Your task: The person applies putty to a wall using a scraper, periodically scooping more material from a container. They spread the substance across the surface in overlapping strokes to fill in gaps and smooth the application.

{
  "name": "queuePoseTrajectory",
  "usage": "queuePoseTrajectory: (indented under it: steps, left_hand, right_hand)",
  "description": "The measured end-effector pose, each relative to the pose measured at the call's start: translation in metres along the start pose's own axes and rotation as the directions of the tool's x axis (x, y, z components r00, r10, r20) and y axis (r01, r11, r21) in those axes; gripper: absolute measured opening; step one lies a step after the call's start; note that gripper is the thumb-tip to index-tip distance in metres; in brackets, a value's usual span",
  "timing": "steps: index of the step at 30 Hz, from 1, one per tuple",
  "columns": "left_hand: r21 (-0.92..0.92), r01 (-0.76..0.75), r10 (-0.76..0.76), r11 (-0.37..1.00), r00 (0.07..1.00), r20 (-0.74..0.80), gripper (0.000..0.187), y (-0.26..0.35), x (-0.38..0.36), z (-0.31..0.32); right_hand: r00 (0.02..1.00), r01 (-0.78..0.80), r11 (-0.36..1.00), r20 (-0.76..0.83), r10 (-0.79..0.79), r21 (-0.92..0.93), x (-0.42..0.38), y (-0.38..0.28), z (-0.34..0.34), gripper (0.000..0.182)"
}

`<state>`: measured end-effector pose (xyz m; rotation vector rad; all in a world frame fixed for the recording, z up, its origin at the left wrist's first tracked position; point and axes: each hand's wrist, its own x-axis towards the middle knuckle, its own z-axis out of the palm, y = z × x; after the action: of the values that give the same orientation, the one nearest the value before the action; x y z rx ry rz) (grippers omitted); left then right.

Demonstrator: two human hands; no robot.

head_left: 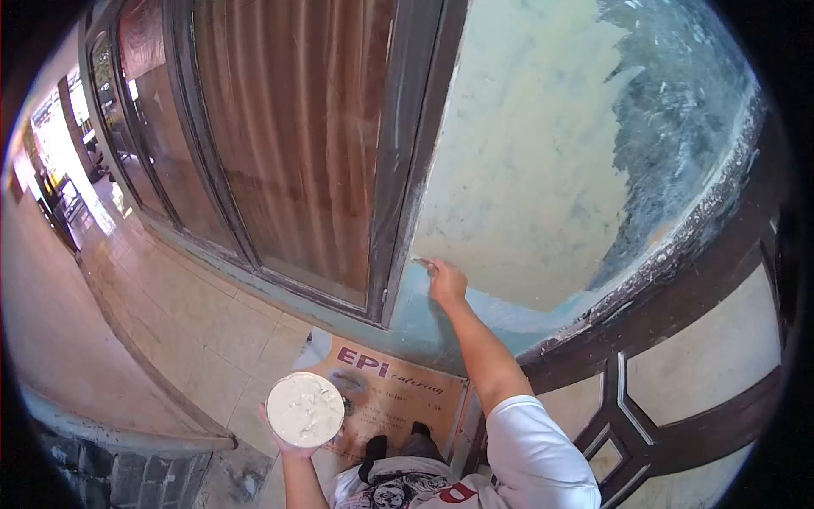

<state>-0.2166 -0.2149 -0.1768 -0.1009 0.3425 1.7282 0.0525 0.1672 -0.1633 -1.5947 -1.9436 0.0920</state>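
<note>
White short-sleeved T-shirt [534,450], black skull print and red lettering on chest; bare forearms.

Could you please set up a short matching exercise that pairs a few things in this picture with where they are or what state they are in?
Column one:
1. left hand
2. right hand
3. cardboard sheet
4. curtain

Column two:
A. lies on the floor below the wall, printed with red letters
B. hangs behind the window glass
C. holds up a round tub of white paste
D. presses a small tool to the wall beside the window frame

Pairs: 1-C, 2-D, 3-A, 4-B
</note>
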Motion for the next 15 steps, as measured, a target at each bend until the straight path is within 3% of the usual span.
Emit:
queuePoseTrajectory:
  steps: [1,3,5,7,9,11,13,15]
  left_hand:
    - [0.092,0.013,-0.019,0.996,0.998,0.066,0.095,0.002,0.001,0.004]
    - [0.028,0.043,-0.045,0.999,0.997,0.059,0.094,0.002,0.004,0.023]
    - [-0.121,-0.106,0.067,0.987,0.955,-0.288,0.096,0.002,0.012,0.039]
    - [0.044,-0.042,0.044,0.998,0.998,-0.052,0.102,0.013,0.021,0.003]
    - [-0.025,-0.024,0.022,0.999,0.997,-0.078,0.106,0.018,0.025,-0.012]
    - [0.099,-0.043,0.045,0.994,0.999,-0.019,0.107,0.023,0.032,-0.025]
    - [0.067,-0.084,0.09,0.994,0.993,-0.08,0.108,0.021,0.03,-0.015]
    - [0.026,-0.046,0.046,0.999,0.999,-0.004,0.106,0.022,0.029,-0.019]
  right_hand:
    - [1.0,0.001,1.0,0.006,-0.001,0.0,-0.002,-0.001,0.002,0.02]
    - [0.99,-0.016,0.999,-0.137,0.022,0.041,0.001,-0.004,-0.002,0.019]
    - [0.982,0.065,0.994,-0.183,-0.048,0.09,-0.012,0.003,0.007,0.019]
    - [0.969,0.147,0.98,-0.22,-0.115,0.136,-0.013,0.005,0.015,0.018]
    - [0.986,0.119,0.992,-0.119,-0.113,0.043,-0.01,0.003,0.02,0.019]
    - [0.997,0.042,0.998,-0.061,-0.046,-0.054,0.001,0.002,0.017,0.021]
    - [0.963,0.066,0.994,-0.266,-0.042,0.083,0.004,-0.008,0.002,0.019]
    - [0.953,0.08,0.995,-0.296,-0.059,0.06,-0.01,-0.004,0.013,0.017]
